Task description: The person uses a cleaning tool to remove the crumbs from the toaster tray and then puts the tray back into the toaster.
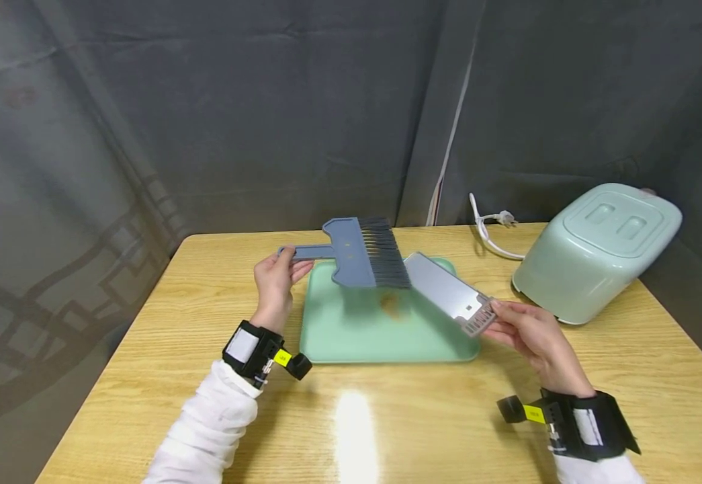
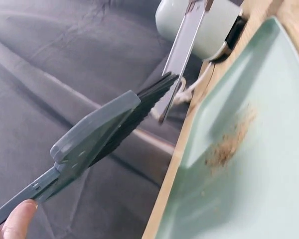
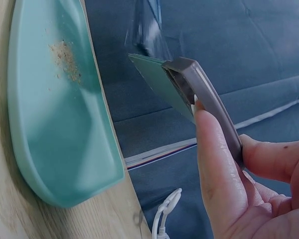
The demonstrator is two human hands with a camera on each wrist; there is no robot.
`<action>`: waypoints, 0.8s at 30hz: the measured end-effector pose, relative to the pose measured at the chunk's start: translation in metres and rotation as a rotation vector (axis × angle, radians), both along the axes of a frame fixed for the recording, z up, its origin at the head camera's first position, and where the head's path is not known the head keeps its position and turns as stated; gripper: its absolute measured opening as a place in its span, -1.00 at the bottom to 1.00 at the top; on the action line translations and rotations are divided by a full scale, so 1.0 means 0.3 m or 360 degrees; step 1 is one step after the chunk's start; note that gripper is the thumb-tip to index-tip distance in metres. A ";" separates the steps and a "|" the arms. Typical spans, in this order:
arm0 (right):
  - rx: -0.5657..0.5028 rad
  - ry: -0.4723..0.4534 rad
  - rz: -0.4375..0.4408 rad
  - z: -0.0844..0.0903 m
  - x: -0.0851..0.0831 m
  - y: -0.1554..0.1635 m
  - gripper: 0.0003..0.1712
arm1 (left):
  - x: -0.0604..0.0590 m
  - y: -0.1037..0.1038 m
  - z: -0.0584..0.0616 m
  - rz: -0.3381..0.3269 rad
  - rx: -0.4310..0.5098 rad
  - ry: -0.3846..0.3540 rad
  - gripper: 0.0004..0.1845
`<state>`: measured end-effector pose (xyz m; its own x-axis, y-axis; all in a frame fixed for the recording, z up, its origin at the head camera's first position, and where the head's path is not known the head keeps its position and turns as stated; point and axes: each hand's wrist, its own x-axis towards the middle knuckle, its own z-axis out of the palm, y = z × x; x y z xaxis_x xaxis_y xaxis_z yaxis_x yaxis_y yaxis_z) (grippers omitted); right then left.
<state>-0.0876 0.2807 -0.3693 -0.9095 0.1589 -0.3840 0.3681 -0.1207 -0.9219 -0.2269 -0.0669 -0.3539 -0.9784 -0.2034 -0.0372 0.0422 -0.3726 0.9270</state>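
Observation:
By its handle, my left hand (image 1: 275, 279) grips a blue-grey brush (image 1: 352, 252) with dark bristles, held above a pale green tray (image 1: 326, 343). My right hand (image 1: 532, 333) pinches the grey end of a flat metal crumb tray (image 1: 444, 286) between thumb and fingers, tilted over the green tray's right side. The bristles (image 2: 139, 117) are at the crumb tray's far end; whether they touch it I cannot tell. A small heap of brown crumbs (image 2: 231, 144) lies on the green tray, also seen in the right wrist view as crumbs (image 3: 65, 60).
A pale green toaster (image 1: 598, 249) stands at the right of the wooden table (image 1: 205, 323). Its white cord and plug (image 1: 490, 232) lie near the back edge. A grey curtain (image 1: 302, 121) hangs behind the table.

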 end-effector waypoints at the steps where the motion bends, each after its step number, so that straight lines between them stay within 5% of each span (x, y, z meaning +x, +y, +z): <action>1: -0.0008 0.0002 -0.0004 0.000 0.000 -0.002 -0.45 | 0.004 0.011 0.002 -0.0020 -0.0003 0.0000 -0.79; 7: 0.0002 0.0022 0.0009 -0.004 -0.003 -0.007 -0.47 | 0.012 0.053 -0.010 -0.0083 -0.0033 -0.0062 -0.77; 24: 0.0023 0.0048 0.0022 -0.011 0.002 -0.002 -0.41 | -0.030 -0.014 -0.044 0.0063 0.0002 -0.0081 -0.82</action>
<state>-0.0872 0.2800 -0.3725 -0.9228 0.1514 -0.3543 0.3419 -0.1022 -0.9342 -0.2358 -0.0712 -0.3670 -0.9664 -0.2420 -0.0871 0.0097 -0.3730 0.9278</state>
